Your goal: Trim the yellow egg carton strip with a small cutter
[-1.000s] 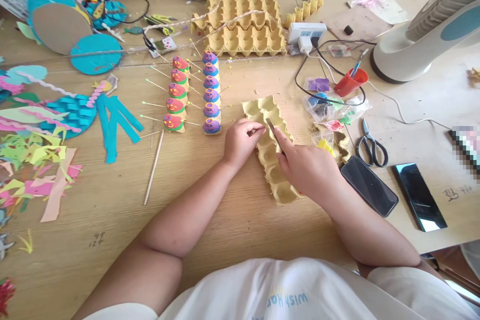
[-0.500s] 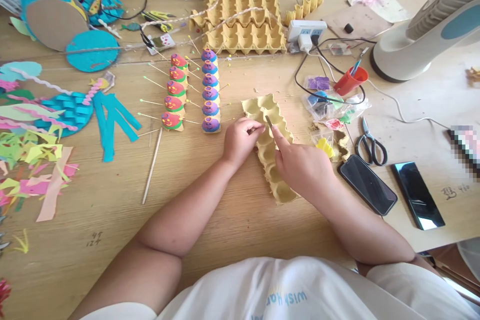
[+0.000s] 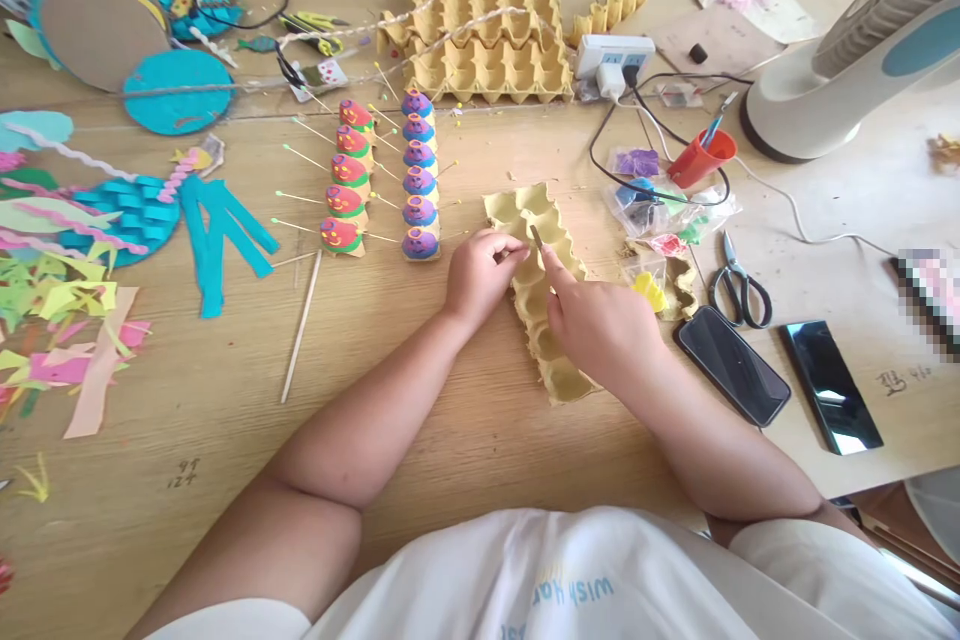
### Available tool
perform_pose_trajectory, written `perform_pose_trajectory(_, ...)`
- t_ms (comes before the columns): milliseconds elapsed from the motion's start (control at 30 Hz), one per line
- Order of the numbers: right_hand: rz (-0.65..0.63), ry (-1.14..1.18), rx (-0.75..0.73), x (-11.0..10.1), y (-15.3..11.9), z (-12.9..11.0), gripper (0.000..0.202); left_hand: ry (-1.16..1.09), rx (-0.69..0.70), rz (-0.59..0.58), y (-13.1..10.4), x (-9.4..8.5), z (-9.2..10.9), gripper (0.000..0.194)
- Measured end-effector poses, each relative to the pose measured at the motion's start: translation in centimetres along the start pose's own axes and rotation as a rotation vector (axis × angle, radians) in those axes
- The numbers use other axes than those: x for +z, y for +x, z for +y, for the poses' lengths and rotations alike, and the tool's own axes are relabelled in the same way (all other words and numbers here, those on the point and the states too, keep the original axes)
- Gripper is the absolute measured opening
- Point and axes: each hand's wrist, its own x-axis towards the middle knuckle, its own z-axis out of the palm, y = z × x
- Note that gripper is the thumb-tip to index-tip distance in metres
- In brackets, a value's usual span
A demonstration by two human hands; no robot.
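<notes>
A two-row piece of egg carton (image 3: 566, 382) lies on the table in front of me, open cups upward. My left hand (image 3: 480, 278) is closed at its left edge, thumb and fingers pinching the cardboard. My right hand (image 3: 609, 320) grips a small thin blade (image 3: 535, 237), index finger stretched along it; its handle is hidden in the palm. The blade's tip touches or hovers just over the carton between cups. To the left stand a row of purple-and-blue painted carton cups (image 3: 418, 182) and a row of red-and-green ones (image 3: 347, 202), with thin pin-like sticks poking out.
Black-handled scissors (image 3: 741, 292), a phone (image 3: 735, 365) and a second dark phone (image 3: 831, 388) lie at right. A red cup (image 3: 701, 158), power strip (image 3: 615, 55) with cables and a fan (image 3: 810, 110) stand behind. More egg trays (image 3: 487, 70) sit at the back; paper scraps (image 3: 60, 360) lie left.
The view has shifted slightly. Both hands keep nearly the same place on the egg carton, the blade still at the same spot.
</notes>
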Motion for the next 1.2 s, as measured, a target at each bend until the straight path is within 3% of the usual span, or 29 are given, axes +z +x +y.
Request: perform_pose_trajectory(1200,-0.004,-0.042,-0.032,-0.25,-0.42,0.28,0.064,-0.014,-0.007,-0.013,0.07,0.03,0.10,0.003)
